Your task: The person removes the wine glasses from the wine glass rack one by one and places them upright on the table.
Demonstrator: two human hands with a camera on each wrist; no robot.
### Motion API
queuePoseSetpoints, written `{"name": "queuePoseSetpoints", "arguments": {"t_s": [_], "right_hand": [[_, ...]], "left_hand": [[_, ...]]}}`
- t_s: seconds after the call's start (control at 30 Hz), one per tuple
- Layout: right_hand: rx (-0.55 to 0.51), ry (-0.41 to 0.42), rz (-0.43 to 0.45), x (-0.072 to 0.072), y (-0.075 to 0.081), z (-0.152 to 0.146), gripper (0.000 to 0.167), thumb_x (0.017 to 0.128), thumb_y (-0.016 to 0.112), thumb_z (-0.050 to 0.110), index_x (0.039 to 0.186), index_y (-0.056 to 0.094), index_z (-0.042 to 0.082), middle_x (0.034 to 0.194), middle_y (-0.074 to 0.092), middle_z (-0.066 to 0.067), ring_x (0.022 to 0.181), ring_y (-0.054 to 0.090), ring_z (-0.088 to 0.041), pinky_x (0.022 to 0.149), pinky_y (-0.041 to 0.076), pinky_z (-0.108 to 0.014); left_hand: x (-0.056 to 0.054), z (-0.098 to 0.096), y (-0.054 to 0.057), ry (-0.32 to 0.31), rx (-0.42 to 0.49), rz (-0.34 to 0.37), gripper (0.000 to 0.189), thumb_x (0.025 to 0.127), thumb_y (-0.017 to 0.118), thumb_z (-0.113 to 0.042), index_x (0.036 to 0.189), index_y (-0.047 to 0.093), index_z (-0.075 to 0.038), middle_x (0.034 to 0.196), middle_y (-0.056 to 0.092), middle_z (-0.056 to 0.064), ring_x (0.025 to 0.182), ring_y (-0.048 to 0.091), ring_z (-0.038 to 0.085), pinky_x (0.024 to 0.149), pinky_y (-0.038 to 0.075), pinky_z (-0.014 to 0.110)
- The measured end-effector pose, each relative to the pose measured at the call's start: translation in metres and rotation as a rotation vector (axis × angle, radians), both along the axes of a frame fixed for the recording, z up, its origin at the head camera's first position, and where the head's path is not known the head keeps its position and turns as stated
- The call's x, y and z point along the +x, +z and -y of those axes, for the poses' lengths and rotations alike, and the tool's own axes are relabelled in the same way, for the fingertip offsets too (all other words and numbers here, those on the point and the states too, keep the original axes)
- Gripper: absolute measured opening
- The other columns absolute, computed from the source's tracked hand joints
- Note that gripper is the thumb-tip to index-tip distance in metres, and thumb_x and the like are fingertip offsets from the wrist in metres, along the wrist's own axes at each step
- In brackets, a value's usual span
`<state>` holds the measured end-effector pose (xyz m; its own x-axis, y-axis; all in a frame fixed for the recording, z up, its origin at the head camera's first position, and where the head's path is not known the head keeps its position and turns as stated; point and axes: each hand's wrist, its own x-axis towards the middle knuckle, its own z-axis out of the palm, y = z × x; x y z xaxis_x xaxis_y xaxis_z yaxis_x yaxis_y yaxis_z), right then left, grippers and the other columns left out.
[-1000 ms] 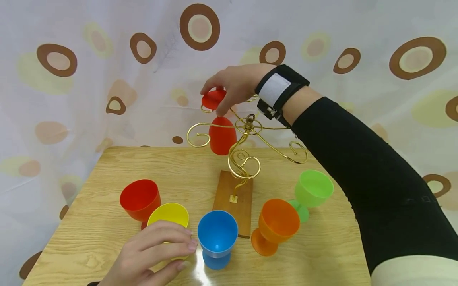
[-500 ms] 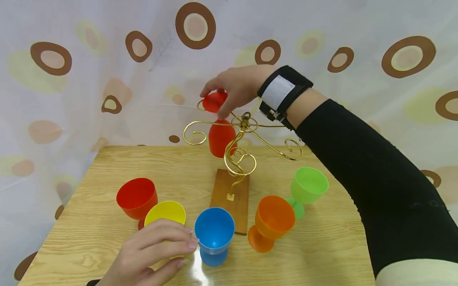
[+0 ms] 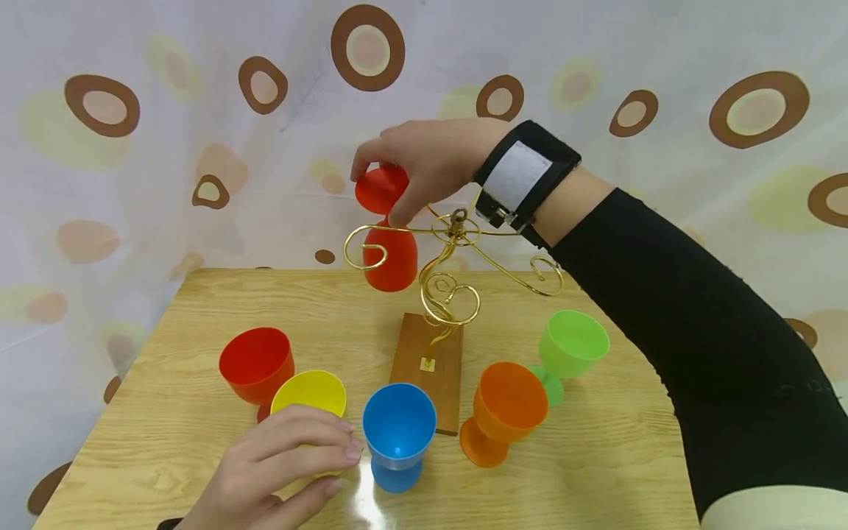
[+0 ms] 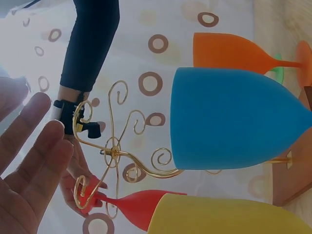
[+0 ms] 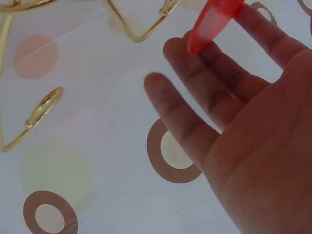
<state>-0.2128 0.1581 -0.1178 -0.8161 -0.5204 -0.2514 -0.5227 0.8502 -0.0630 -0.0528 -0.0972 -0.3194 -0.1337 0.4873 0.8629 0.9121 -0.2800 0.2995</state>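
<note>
Upside down, a red goblet (image 3: 400,266) hangs from my right hand (image 3: 433,158), whose fingers and thumb pinch it around its foot. It is beside the left arm of a gold wire rack (image 3: 457,234); a curled end of the rack crosses in front of its bowl. In the right wrist view, only the goblet's red foot (image 5: 214,24) shows at the fingertips. My left hand (image 3: 281,464) is low at the front with relaxed, extended fingers, in front of a yellow goblet (image 3: 311,390) and left of a blue goblet (image 3: 400,423). It holds nothing in the left wrist view.
Another red goblet (image 3: 257,364) stands upright at the left. To the right are an orange goblet (image 3: 510,401) and a green goblet (image 3: 573,344). The rack's wooden base (image 3: 437,397) sits mid-table, behind the blue goblet. A patterned curtain (image 3: 199,44) hangs behind.
My right hand has shifted left with the red goblet, bringing it from close by the rack's centre to behind the left curled end. My left hand has stayed put.
</note>
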Motion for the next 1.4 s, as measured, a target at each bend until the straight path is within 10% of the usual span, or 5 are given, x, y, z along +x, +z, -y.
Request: {"name": "queuePoseSetpoints", "arguments": {"t_s": [0.57,0.73,1.07,1.4], "right_hand": [[-0.297,0.141,-0.142,0.034,-0.004,-0.001,0.068,0.082,0.082,0.037,0.136,0.043,0.021,0.121,0.061,0.006,0.105,0.058,-0.005,0.090,0.052,-0.021],[-0.432,0.224,-0.183,0.059,-0.005,-0.005,0.068,0.081,0.084,0.032,0.135,0.045,0.015,0.120,0.060,0.008,0.109,0.057,-0.003,0.091,0.053,-0.021],[-0.676,0.350,-0.165,0.110,-0.017,-0.012,0.066,0.080,0.085,0.022,0.132,0.049,0.004,0.126,0.057,0.001,0.111,0.060,-0.005,0.092,0.055,-0.024],[-0.786,0.327,-0.263,0.153,-0.037,-0.018,0.068,0.073,0.087,0.015,0.129,0.051,0.000,0.124,0.060,-0.006,0.112,0.060,-0.011,0.086,0.058,-0.027]], "left_hand": [[-0.005,0.003,-0.001,0.075,0.146,0.068,0.021,0.092,0.071,-0.008,0.103,0.070,0.010,0.103,0.069,0.018,0.102,0.063,0.025,0.098,0.050,0.021],[-0.007,0.008,-0.003,0.202,0.251,0.176,0.023,0.089,0.074,-0.006,0.097,0.068,0.014,0.099,0.070,0.017,0.103,0.065,0.022,0.090,0.052,0.017],[-0.013,0.022,-0.017,0.224,0.518,0.566,0.033,0.081,0.073,0.014,0.106,0.051,0.019,0.098,0.063,0.012,0.094,0.063,0.020,0.097,0.051,0.027],[-0.013,0.029,-0.022,0.251,0.513,0.646,0.050,0.079,0.074,0.014,0.122,0.048,0.018,0.114,0.062,0.017,0.103,0.065,0.023,0.096,0.053,0.023]]}}
